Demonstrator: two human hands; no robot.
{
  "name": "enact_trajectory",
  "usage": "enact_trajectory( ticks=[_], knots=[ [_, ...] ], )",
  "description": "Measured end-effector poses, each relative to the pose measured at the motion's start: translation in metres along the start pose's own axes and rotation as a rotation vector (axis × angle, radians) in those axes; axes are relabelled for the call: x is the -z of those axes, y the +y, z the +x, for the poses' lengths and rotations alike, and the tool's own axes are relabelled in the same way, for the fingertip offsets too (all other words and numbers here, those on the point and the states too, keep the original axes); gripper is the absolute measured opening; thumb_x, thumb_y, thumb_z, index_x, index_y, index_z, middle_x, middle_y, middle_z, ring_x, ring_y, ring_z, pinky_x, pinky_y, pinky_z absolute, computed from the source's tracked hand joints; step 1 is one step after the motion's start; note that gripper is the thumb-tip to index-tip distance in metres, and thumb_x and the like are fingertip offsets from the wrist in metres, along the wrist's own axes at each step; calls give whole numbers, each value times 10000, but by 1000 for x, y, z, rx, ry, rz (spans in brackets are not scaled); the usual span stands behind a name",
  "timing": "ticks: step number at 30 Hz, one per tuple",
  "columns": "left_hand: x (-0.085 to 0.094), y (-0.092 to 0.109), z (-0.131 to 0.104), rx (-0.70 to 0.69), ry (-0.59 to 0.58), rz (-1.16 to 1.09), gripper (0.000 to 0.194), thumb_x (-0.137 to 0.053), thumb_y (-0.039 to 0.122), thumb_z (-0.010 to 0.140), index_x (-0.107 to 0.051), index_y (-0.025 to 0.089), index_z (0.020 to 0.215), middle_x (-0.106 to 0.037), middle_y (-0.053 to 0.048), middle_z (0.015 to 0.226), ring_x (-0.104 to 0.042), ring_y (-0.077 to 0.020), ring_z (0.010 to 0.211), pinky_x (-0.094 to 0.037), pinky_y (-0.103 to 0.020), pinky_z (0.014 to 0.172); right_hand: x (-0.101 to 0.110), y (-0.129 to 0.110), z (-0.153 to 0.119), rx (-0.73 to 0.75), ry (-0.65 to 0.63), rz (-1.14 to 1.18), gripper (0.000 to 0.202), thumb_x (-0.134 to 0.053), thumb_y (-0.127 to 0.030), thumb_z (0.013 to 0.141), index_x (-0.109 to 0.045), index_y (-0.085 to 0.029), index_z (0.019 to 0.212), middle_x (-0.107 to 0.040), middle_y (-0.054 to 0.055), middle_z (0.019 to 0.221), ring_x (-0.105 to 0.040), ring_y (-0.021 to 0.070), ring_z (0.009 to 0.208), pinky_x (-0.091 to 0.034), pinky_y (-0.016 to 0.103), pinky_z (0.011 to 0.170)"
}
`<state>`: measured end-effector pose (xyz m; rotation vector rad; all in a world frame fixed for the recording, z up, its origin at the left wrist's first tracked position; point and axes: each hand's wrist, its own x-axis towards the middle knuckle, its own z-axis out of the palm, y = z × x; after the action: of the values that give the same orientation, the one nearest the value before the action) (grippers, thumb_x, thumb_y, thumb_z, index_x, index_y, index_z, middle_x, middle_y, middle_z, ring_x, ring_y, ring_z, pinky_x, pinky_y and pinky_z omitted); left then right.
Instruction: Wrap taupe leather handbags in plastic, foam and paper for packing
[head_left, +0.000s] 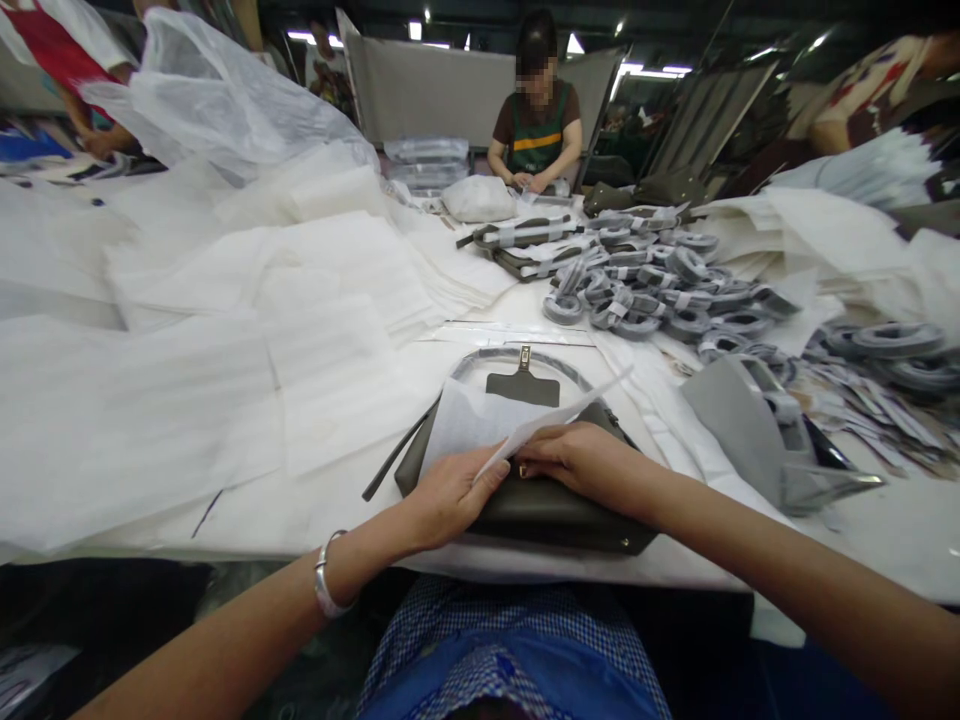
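A dark olive handbag [562,515] lies on the white table in front of me. My left hand [459,497] pinches a folded sheet of white tissue paper [480,415] between thumb and fingers, over the bag. At the bag's middle, my right hand [574,460] presses close to a small gold clasp fitting, its fingertips partly behind the paper; what they grip is hidden. A flap tab [523,385] with a gold buckle sticks up behind the paper. The wrapped handle [480,358] arches beyond it, and a thin strap [397,452] hangs off the bag's left side.
Stacked white sheets [225,350] cover the left side. Several coiled, wrapped straps [652,275] are piled at back right. A grey wrapped piece [739,430] stands right of the bag. Across the table a person [536,120] works; others stand at both sides.
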<state>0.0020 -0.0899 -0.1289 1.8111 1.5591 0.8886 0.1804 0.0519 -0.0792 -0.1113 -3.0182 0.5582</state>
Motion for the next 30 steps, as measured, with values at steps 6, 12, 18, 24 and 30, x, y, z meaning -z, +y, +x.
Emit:
enact_trajectory(
  ticks=[6, 12, 18, 24, 30],
  knots=[
    [-10, -5, -2, -151, -22, 244, 500, -346, 416, 1042, -314, 279, 1521, -416, -30, 1543, -404, -195, 1408, -347, -403, 1171, 33, -59, -44, 337, 393, -417, 239, -494, -160, 989, -670, -150, 1150, -762, 68, 1003, -691, 183, 942, -531, 331, 875],
    [-13, -5, -5, -229, -64, 536, 584, -363, 511, 1018, -288, 250, 1536, -366, -143, 1558, -376, -283, 1423, -359, -476, 1145, 4, -28, -47, -14, 140, -467, 520, -551, -473, 960, -574, -128, 1348, -616, 138, 1362, -551, 282, 1280, -435, 481, 1084],
    [-6, -9, -10, -325, -172, 731, 736, -467, 619, 944, -221, 288, 1554, -250, -170, 1602, -255, -331, 1473, -205, -555, 1188, -50, -9, -67, -167, 60, -429, 683, -553, -494, 944, -340, -216, 1529, -332, 91, 1591, -294, 324, 1462, -264, 566, 1170],
    [0, -15, -8, -343, -215, 661, 754, -443, 678, 923, -222, 324, 1551, -154, -137, 1631, -210, -343, 1485, -173, -599, 1182, -73, -4, -78, -178, 158, -394, 709, -489, -537, 957, -262, -237, 1558, -250, 71, 1624, -198, 319, 1495, -159, 567, 1193],
    [-2, -17, -2, -240, -156, 643, 590, -393, 473, 1023, -205, 296, 1553, -289, -35, 1602, -307, -230, 1460, -225, -500, 1201, -60, -5, -75, -231, 72, -269, 686, -463, -510, 977, -222, -259, 1568, -254, 40, 1627, -221, 280, 1490, -173, 531, 1196]
  ],
)
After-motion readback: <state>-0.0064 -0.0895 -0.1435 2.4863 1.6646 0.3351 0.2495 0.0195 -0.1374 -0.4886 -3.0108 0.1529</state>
